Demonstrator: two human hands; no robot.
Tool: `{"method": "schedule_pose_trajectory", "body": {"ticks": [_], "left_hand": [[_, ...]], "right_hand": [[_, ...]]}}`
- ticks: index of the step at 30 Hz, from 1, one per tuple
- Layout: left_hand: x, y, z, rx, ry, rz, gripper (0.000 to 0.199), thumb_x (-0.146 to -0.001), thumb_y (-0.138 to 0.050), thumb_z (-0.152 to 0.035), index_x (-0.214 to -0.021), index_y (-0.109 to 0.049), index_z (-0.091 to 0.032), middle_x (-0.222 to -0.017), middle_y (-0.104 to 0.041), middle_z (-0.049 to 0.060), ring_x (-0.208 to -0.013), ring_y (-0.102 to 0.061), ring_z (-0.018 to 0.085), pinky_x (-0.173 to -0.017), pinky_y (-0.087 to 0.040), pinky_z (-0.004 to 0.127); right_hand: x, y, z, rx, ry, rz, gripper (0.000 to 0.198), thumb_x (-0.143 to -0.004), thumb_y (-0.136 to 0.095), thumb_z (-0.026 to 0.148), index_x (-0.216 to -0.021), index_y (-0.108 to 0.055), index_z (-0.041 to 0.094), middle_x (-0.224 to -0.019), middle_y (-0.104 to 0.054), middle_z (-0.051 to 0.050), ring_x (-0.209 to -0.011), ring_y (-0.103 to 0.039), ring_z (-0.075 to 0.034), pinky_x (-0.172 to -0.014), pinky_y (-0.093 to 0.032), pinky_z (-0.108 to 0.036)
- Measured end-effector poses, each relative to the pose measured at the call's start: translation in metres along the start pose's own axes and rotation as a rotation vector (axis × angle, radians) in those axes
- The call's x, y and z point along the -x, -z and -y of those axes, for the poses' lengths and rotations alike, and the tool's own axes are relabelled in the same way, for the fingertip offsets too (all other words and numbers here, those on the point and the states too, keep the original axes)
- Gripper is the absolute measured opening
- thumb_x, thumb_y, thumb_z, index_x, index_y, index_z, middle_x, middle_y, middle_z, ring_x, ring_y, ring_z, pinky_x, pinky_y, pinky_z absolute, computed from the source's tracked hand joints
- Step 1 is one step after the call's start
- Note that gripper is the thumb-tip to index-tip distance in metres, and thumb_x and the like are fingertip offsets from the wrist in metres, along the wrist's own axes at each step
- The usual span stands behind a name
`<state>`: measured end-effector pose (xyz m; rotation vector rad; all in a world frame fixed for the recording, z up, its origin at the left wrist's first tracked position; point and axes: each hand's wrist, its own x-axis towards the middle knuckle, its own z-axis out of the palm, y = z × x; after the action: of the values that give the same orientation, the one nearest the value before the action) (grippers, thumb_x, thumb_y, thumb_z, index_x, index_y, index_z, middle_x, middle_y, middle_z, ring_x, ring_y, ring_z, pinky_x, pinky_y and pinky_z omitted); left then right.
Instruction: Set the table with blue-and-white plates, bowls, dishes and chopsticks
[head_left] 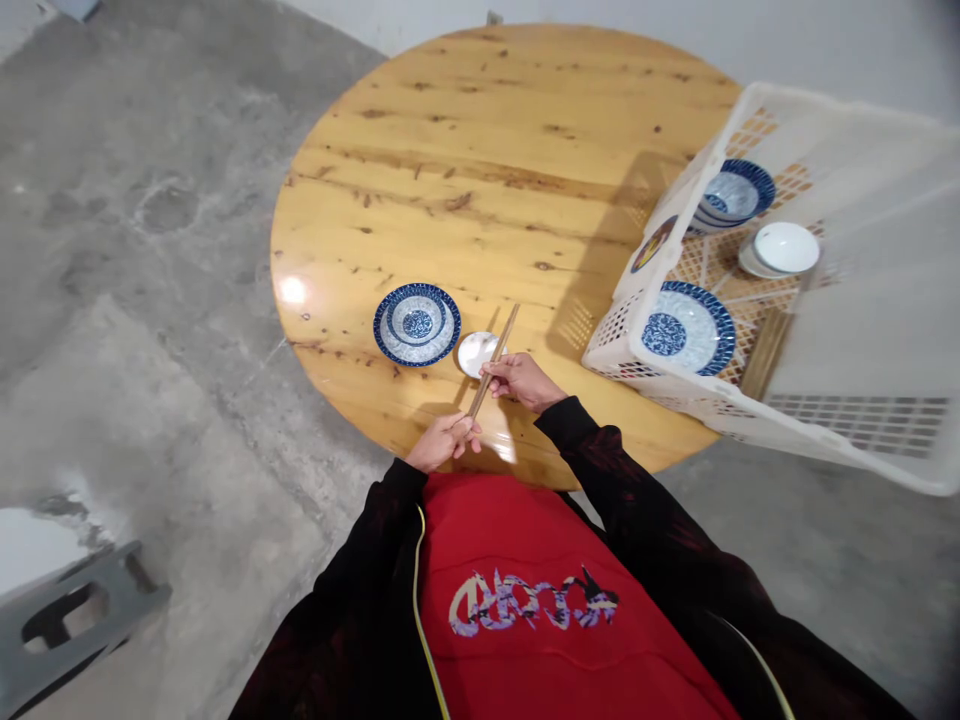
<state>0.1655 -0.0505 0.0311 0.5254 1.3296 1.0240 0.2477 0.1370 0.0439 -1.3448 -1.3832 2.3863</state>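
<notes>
Both of my hands hold a pair of wooden chopsticks (501, 346) above the near edge of the round wooden table (480, 170). My left hand (444, 440) grips their near end, and my right hand (523, 380) pinches them around the middle. Their far tips point away over a small white dish (474, 352). Left of that dish sits a blue-and-white patterned plate (417, 323).
A white plastic crate (862, 300) rests on the table's right edge, holding blue-patterned plates (690, 328), stacked blue bowls (733, 194), a white bowl (784, 247) and more chopsticks (765, 354). A grey stool (71, 620) stands on the concrete floor at lower left.
</notes>
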Motion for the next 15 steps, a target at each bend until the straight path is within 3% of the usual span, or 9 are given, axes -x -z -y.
{"method": "schedule_pose_trajectory", "body": {"ticks": [9,15], "left_hand": [[-0.005,0.003,0.007,0.033,-0.03,-0.054,0.036,-0.094,-0.05,-0.049,-0.085,-0.055,-0.014,-0.064,-0.061,0.0,-0.044,-0.038,0.005,-0.047,-0.025,0.022],[-0.02,0.003,0.014,0.075,-0.057,-0.114,0.035,-0.093,-0.052,-0.049,-0.082,-0.053,-0.015,-0.063,-0.059,0.0,-0.04,-0.035,0.004,-0.045,-0.023,0.022]], "right_hand": [[-0.004,-0.004,0.002,0.052,-0.005,-0.026,0.029,-0.075,-0.086,0.026,-0.061,-0.064,0.012,-0.049,-0.061,-0.003,-0.041,-0.056,-0.009,-0.043,-0.053,-0.017],[0.006,0.009,-0.001,0.12,0.13,-0.206,0.024,-0.079,-0.082,0.024,-0.07,-0.064,0.012,-0.064,-0.068,-0.005,-0.048,-0.062,-0.009,-0.044,-0.054,-0.017]]}}
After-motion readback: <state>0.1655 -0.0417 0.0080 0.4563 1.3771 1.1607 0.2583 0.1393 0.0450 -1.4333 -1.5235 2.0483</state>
